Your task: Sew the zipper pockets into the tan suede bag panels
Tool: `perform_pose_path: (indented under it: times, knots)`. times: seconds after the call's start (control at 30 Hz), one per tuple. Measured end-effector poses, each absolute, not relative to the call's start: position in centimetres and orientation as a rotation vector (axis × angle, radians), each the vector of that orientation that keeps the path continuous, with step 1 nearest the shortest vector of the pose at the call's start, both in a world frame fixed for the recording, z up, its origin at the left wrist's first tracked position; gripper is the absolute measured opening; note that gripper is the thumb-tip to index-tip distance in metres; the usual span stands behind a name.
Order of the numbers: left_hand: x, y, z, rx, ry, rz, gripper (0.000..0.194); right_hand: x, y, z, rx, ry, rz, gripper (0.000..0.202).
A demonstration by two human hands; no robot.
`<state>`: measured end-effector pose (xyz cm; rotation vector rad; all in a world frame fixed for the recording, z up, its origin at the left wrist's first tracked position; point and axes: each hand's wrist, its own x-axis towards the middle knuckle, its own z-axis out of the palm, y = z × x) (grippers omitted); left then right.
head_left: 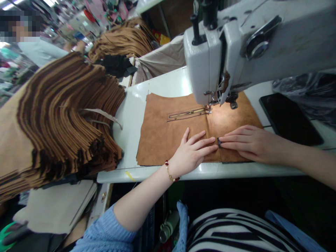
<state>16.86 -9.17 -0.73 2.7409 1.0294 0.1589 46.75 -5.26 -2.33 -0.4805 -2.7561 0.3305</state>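
Note:
A brown leather-like panel [157, 136] lies flat on the pale sewing table [126, 108]. Set into it is a zipper [189, 113], whose right end is under the needle area of the white sewing machine [201, 59]. My left hand [193, 152], with a beaded bracelet at the wrist, rests on the panel below the zipper, fingers spread. To its right, my right hand [244, 142] lies on the panel with its fingers together and extended. Its fingertips touch a small dark tab [218, 142] between the two hands.
A tall stack of brown panels [63, 115] stands left of the table. At right lies a black phone [291, 119] near clear plastic wrapping [312, 91]. More brown pieces [126, 38] are heaped behind; a person [39, 49] is at upper left.

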Motion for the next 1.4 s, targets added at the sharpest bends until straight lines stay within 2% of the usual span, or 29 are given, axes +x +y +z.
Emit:
perform_pose_path:
  times: [0.7,1.03,1.4]
  knots:
    - [16.8,-9.2,-0.7,2.752,1.017,0.173,0.044,46.5,-5.9,-2.4,-0.505,-2.761,0.196,0.043]
    - [16.8,-9.2,-0.4,2.714,1.031,0.143,0.046,45.4,-6.6,-1.9,-0.798,-2.591,0.428,0.036]
    - [17.1,-9.2,-0.1,2.678,1.064,0.168,0.048,45.9,-5.4,-1.1,-0.517,-2.840,0.217,0.036]
